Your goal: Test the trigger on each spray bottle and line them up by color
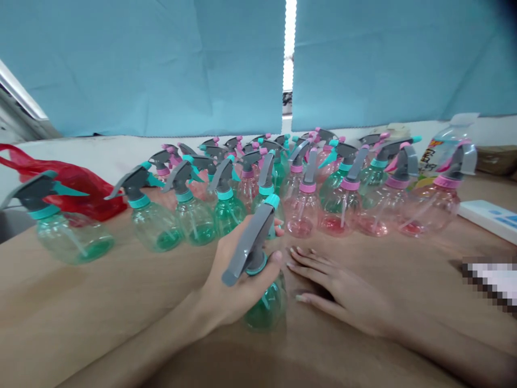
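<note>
My left hand [234,275] is wrapped round the neck of a green spray bottle [264,310] that stands upright near the front of the table. Its grey trigger head with a turquoise nozzle rises above my fingers. To the right, my right hand [339,285] lies flat on the tabletop, fingers spread and pointing toward the bottle, holding nothing. Just beyond both hands is a row of spray bottles: green ones such as this green bottle [230,213] on the left, pink ones such as this pink bottle [299,215] on the right. Several more are crowded behind them.
A red plastic bag [86,188] lies at the left behind the leftmost green bottle [72,237]. At the right are a labelled clear drink bottle [442,143], a white flat box [490,215] and a pixelated flat object [495,280]. Blue cloth [141,64] hangs behind the wooden table [161,291].
</note>
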`<state>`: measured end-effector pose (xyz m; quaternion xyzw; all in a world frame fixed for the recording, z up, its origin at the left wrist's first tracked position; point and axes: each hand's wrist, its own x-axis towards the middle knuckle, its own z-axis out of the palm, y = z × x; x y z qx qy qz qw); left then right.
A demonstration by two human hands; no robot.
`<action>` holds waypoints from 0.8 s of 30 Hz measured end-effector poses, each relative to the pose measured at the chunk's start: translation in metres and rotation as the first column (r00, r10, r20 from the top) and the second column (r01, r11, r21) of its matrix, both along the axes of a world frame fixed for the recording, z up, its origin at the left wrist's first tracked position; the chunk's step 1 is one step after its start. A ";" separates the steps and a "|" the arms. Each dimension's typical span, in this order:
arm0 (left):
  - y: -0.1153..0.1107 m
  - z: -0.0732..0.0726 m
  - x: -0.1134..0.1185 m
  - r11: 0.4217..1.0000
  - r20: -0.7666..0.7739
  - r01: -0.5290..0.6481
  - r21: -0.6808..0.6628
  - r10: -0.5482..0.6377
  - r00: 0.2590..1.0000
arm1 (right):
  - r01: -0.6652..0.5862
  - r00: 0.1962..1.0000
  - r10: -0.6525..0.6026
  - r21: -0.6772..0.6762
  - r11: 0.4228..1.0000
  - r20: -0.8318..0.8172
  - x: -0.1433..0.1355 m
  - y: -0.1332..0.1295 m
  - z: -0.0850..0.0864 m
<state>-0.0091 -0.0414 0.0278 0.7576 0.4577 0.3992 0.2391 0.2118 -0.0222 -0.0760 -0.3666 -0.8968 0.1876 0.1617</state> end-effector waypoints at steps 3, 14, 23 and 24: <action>-0.001 0.000 0.002 0.999 -0.018 -0.035 -0.009 0.035 0.999 | 0.003 1.000 -0.003 -0.002 1.000 -0.027 0.000 0.000 0.000; 0.004 -0.007 -0.001 0.997 -0.108 -0.023 -0.067 0.015 0.994 | -0.008 1.000 0.008 0.012 1.000 -0.025 -0.001 0.001 -0.002; -0.003 -0.003 -0.004 0.995 -0.042 0.009 -0.102 -0.014 0.999 | 0.047 0.992 -0.059 -0.114 0.992 -0.108 -0.013 -0.017 0.022; -0.004 -0.003 -0.004 0.995 -0.036 0.003 -0.096 -0.006 0.999 | 0.055 0.990 -0.071 -0.134 0.989 -0.120 -0.017 -0.019 0.027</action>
